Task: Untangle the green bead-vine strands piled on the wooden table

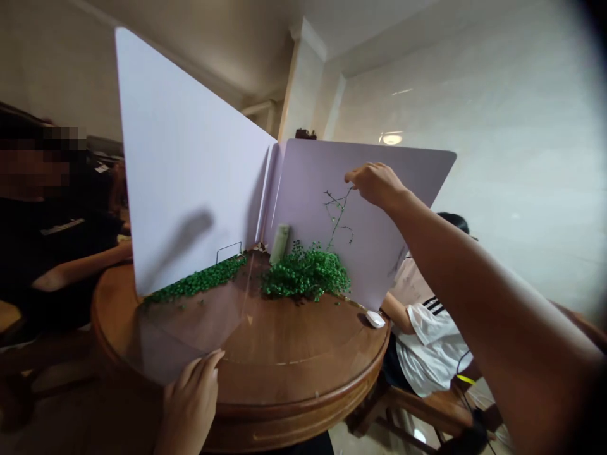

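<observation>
Your right hand (377,185), at 1 o'clock, grips narrow on a thin leafy twig (337,215) rising above a green foliage clump (306,275). Your left hand (190,398), at 7 o'clock, touches a clear plastic sheet (190,328) on the round wooden tabletop (303,373); you cannot tell if it grips.

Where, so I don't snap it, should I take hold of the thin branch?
Pinch the thin branch low, just above the green foliage clump, coming from the right, where the right hand is. The top forks into fine side shoots, so the lower stem probably takes a grip better.
</observation>
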`<state>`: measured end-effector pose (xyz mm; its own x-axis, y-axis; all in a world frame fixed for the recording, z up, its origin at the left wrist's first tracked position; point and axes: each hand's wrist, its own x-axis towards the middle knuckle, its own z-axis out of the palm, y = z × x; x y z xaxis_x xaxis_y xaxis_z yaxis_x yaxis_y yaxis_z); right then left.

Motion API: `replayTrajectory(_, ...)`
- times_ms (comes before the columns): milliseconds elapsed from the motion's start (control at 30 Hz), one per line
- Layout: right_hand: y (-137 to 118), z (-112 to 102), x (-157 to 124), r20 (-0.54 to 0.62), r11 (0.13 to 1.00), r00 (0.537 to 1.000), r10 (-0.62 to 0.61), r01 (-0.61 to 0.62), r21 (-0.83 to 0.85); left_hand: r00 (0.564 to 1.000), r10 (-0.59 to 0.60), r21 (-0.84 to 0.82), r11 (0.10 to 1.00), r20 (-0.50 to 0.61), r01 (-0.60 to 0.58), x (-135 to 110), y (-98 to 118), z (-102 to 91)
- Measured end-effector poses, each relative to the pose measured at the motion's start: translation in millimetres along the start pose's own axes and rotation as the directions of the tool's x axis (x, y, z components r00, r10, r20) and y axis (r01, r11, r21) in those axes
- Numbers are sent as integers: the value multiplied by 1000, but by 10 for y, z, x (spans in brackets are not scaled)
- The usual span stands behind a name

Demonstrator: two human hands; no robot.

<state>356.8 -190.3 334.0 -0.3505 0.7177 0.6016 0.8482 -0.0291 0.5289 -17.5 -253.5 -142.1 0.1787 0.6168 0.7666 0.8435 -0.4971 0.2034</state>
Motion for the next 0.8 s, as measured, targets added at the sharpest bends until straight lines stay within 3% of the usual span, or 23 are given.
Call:
replayTrajectory(300, 137, -455, -70, -34, 993, 994, 108, -110, -52, 1000, -23, -7, 1000, -4, 23, -18, 6, -10)
replayTrajectory(533, 45, -593, -164, -70, 963, 975, 210, -194, 186, 995, -88, -12, 996, 48, 88, -13, 30, 11)
replayTrajectory(667, -118, -525, -267, -62, 859, 950, 306, -247, 448, 987, -143, -84, 985, 77, 149, -17, 9, 43)
replayTrajectory(733, -258, -484, -393, -42, 812, 953, 301, -233, 535, 989, -136, -189, 971, 55, 145, -23, -36, 64)
replayTrajectory(800, -452, -457, -590, -12, 712, 957, 291, -208, 671, 992, -129, -333, 935, 0, 122, -1, -73, 33)
